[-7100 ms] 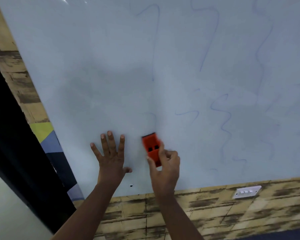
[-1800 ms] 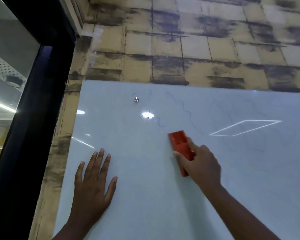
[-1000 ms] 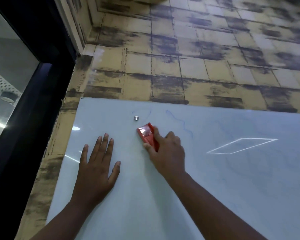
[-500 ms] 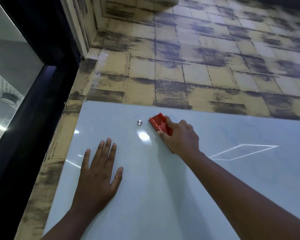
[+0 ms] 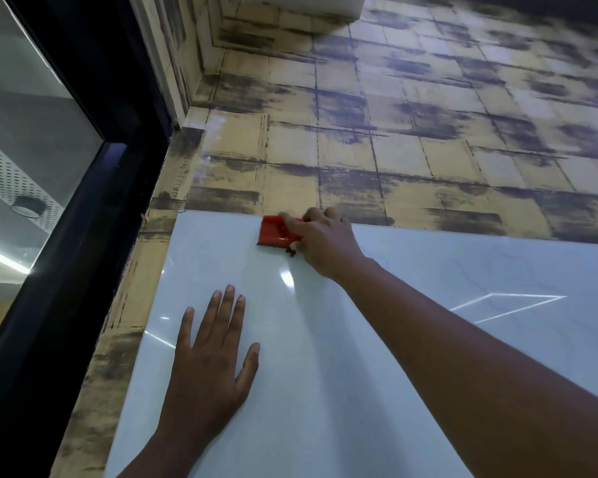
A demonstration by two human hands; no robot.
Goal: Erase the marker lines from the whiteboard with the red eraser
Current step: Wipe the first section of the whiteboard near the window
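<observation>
up at the top edge of the whiteboard (image 5: 325,339), near its left corner, the right hand (image 5: 328,243) holds the red eraser (image 5: 276,232) flat against the surface. its fingers are curled round the right end of the eraser, thumb underneath, so the free end sticks out to the left of the knuckles. the eraser's long axis runs roughly level, along the board's top edge, which it almost touches. the left hand (image 5: 211,360) lies lower down and well apart from the eraser, palm flat on the board, fingers straight and slightly spread, holding nothing; it looks like a brace only.

faint blue marker lines (image 5: 463,267) show on the board to the right of the right wrist, thin and hard to trace. the stretch around and left of the eraser looks clean, though glare may hide some marks.

so the remaining work seems to lie behind the holding hand, to its right. the right hand, already on the eraser, is the one to carry it back that way. patterned tan wall (image 5: 428,150) sits above the board, and a dark window frame (image 5: 83,236) to the left.
</observation>
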